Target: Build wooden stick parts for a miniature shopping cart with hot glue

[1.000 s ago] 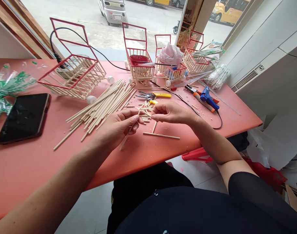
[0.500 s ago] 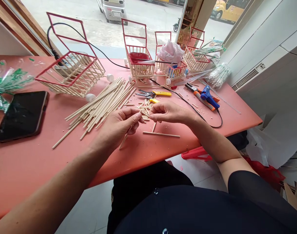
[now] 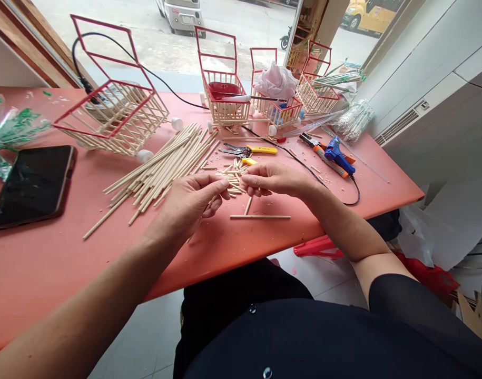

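My left hand (image 3: 199,199) is closed in a pinch above the front of the table. A thin wooden stick (image 3: 236,187) spans the small gap between its fingertips and those of my right hand (image 3: 270,179), which is also pinched. Part of another stick pokes out below my left palm, mostly hidden. Just beyond my fingers lies a pile of short cut sticks (image 3: 225,177). On the table below my right hand rests a longer loose stick (image 3: 260,217), with another one at an angle to it. To the left is a heap of long wooden sticks (image 3: 165,168).
Yellow-handled wire strippers (image 3: 260,150) lie behind the cut pieces. A blue glue gun (image 3: 335,155) and its black cord are at right. Small stick-built carts (image 3: 114,113) with red handles line the back. A black phone (image 3: 31,187) lies at left on the pink table (image 3: 86,279).
My hands stay close together, and the stick between my fingertips shows more plainly. The stick end under my left hand is less visible. The view has shifted slightly.
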### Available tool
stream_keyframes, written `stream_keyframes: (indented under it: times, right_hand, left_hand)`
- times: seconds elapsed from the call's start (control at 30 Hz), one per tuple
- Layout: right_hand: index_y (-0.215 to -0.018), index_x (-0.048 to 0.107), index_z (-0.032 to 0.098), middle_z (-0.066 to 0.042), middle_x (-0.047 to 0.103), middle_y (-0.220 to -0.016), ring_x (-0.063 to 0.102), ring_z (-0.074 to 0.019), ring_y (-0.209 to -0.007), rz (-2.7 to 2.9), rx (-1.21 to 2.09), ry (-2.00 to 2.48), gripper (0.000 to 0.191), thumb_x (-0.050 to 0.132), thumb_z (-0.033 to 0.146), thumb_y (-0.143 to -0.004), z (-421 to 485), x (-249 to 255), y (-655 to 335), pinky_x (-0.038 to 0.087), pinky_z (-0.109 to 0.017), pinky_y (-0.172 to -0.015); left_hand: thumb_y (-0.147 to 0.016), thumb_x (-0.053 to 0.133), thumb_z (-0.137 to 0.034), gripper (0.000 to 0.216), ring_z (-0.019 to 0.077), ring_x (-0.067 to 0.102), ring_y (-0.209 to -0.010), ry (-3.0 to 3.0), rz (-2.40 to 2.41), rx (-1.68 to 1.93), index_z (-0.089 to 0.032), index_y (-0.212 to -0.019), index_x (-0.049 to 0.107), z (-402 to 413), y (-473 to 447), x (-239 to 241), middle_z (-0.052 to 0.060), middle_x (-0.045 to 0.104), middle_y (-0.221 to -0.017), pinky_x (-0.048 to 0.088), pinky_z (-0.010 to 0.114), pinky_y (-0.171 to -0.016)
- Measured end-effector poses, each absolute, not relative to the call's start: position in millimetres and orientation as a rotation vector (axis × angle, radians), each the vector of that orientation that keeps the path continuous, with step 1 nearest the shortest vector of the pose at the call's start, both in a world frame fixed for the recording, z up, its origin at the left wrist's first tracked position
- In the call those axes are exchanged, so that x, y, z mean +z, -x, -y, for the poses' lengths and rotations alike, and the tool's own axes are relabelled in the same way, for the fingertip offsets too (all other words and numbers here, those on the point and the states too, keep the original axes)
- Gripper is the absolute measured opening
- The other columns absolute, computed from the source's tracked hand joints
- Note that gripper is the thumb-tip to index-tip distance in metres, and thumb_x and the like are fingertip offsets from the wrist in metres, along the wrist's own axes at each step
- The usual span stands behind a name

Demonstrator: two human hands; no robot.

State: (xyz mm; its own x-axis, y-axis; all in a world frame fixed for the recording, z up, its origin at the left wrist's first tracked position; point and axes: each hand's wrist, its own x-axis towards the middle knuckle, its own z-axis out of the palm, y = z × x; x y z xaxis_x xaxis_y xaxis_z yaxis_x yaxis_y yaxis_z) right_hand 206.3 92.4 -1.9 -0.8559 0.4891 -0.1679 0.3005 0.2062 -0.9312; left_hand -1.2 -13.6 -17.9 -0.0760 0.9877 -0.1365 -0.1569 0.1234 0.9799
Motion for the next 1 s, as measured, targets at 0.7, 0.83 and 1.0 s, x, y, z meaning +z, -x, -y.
stream_keyframes:
  times: [0.7,0.83,1.0]
  right_hand:
    - [-0.076,0.06,0.018,0.002,0.058,-0.073,0.045,-0.0132,-0.07,2.601,0.628,0.995,0.025,0.063,0.024,-0.1,-99,-12,-214,0.03,-0.029,-0.07]
    - [-0.086,0.067,0.018,-0.003,0.069,-0.086,0.049,-0.0165,-0.078,2.695,0.422,1.16,0.023,0.061,0.026,-0.106,-94,-7,-214,0.031,-0.032,-0.075]
    - [-0.098,0.074,0.016,-0.01,0.079,-0.103,0.057,-0.0202,-0.088,2.773,0.221,1.259,0.024,0.06,0.03,-0.112,-87,-2,-210,0.033,-0.034,-0.079]
  left_hand:
    - [-0.071,0.091,-0.034,0.025,0.0043,0.041,-0.044,-0.893,-1.27,1.34,-0.014,-0.073,0.076,11,9,-18,0.002,0.066,-0.069,0.024,0.019,-0.042]
    - [-0.073,0.09,-0.034,0.025,0.0042,0.039,-0.045,-0.896,-1.249,1.335,-0.015,-0.072,0.074,10,11,-19,0.003,0.066,-0.071,0.024,0.02,-0.042]
    - [-0.069,0.092,-0.033,0.025,0.0049,0.039,-0.048,-0.857,-1.228,1.334,-0.015,-0.077,0.077,10,11,-21,0.002,0.065,-0.071,0.024,0.02,-0.043]
